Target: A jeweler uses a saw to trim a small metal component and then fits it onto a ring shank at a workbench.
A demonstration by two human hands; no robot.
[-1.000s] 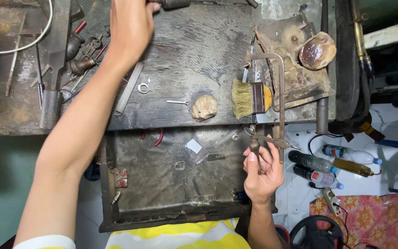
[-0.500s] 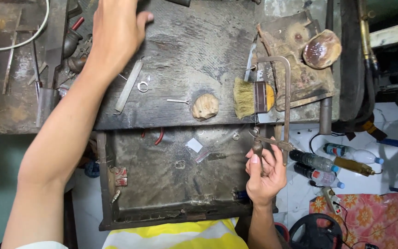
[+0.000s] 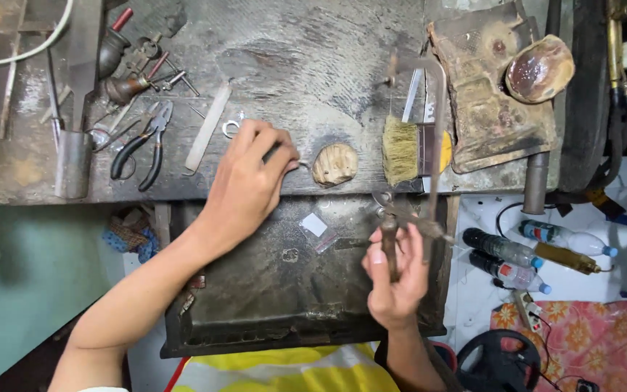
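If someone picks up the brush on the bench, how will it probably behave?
The brush looks light for its size. Its pale bristles would probably bend under pressure, while the flat handle end seems stiff. Lying flat on the bench, it seems unlikely to roll.

— What's the right hand (image 3: 395, 279) holding?
— A saw frame (image 3: 429, 138) by its handle, upright over the open drawer (image 3: 255, 319).
— And the left hand (image 3: 250, 181)?
— Fingertips down on the workbench (image 3: 306, 65), between the pliers (image 3: 143, 145) and a wooden peg (image 3: 335, 164).
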